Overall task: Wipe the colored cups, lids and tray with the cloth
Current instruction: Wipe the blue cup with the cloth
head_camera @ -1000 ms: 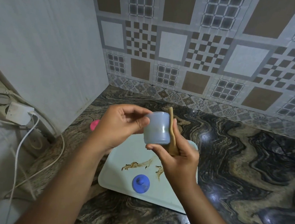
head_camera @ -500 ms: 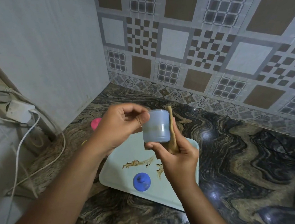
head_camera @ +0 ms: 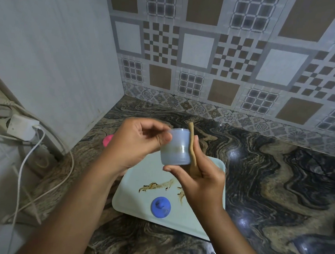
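Observation:
A pale blue cup (head_camera: 176,147) is held above the counter, my left hand (head_camera: 135,142) gripping its rim and left side. My right hand (head_camera: 200,177) presses a tan cloth (head_camera: 193,149) against the cup's right side, thumb under the cup's base. A brownish smear shows on the cup's wall. Below lies a pale green tray (head_camera: 201,223) with brown streaks (head_camera: 156,186) on it. A dark blue lid (head_camera: 160,207) with a knob rests on the tray's near part. A pink item (head_camera: 108,140) peeks out behind my left hand.
The marbled counter (head_camera: 278,185) ends at a patterned tile wall behind and a plain white wall on the left. A white charger (head_camera: 22,128) and loose cables (head_camera: 44,177) hang at the left edge. A dark cable lies at the far right.
The cup has turned slightly in my hands and the cloth stays against its right side; a brown smear now shows on its wall. The tray and lid have not moved.

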Available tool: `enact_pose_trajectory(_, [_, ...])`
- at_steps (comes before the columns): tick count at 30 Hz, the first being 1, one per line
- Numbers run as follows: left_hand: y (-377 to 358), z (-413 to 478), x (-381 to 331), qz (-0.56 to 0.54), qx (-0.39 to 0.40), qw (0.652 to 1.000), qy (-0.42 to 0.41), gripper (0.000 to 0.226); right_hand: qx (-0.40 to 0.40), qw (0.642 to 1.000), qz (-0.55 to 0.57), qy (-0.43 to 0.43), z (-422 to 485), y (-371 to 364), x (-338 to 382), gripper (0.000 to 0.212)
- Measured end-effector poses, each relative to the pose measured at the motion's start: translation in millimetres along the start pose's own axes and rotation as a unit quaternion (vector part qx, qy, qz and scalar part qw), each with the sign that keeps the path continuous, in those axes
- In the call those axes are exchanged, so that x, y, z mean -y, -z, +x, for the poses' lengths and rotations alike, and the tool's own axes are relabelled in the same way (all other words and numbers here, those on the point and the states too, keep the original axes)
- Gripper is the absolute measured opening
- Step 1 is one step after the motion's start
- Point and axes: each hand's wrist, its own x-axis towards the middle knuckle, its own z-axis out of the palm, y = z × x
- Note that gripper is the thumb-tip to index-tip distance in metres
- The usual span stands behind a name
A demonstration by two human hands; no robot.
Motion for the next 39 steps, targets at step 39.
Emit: enact_pose_trajectory(39, [-12, -14, -5, 0.187, -0.021, 0.979, -0.074, 0.011, -0.006, 0.997, -0.062, 0.047, -7, 10, 0, 0.087])
